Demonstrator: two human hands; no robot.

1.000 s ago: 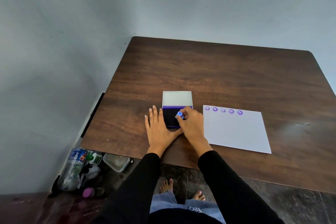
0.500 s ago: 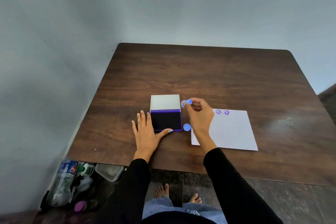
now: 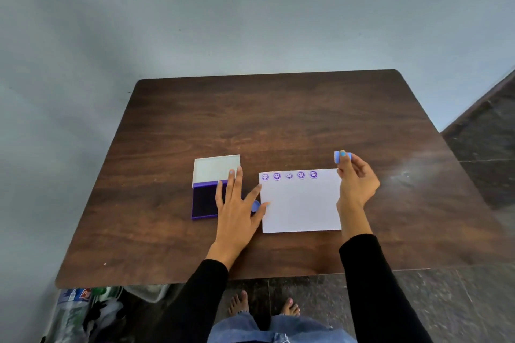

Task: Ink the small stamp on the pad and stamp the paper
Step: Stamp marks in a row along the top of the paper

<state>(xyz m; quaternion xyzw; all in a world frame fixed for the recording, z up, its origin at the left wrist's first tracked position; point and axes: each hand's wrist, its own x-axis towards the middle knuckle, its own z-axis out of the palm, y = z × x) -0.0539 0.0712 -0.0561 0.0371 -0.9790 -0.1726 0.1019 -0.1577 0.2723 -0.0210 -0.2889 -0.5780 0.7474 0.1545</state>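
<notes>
The white paper point(image 3: 301, 206) lies on the brown table point(image 3: 278, 120), with a row of several purple smiley prints along its far edge. My right hand point(image 3: 356, 184) pinches the small blue stamp point(image 3: 340, 157) above the paper's far right corner. The open purple ink pad point(image 3: 204, 200) sits left of the paper, its clear lid folded back. My left hand point(image 3: 238, 203) rests flat, fingers spread, partly over the pad with the thumb touching the paper's left edge. A small blue cap point(image 3: 255, 205) peeks out under that hand.
Bottles and a plastic container point(image 3: 83, 309) stand on the floor under the table's left front corner. My bare feet point(image 3: 264, 306) show below the table's front edge. A grey wall runs behind the table.
My right hand has carried the stamp from the ink pad rightward to above the paper's far right corner. My left hand has slid right, from beside the pad toward the paper.
</notes>
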